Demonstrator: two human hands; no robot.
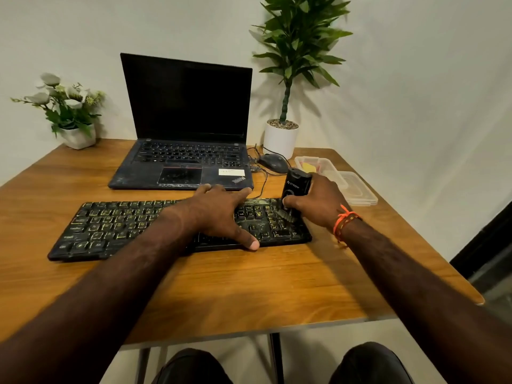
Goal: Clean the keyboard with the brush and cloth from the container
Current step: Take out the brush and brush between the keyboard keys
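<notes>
A dusty black keyboard with yellowish key legends lies across the wooden table. My left hand lies spread over its right half, fingers straight, thumb at the front edge. My right hand grips a black brush upright, its bristles down on the keys at the keyboard's right end. A clear plastic container stands behind my right hand with a yellow cloth inside. Its lid lies beside it.
An open black laptop sits behind the keyboard, with a wired mouse to its right. A tall potted plant stands at the back right, a small flower pot at the back left. The table's right edge is close to the lid.
</notes>
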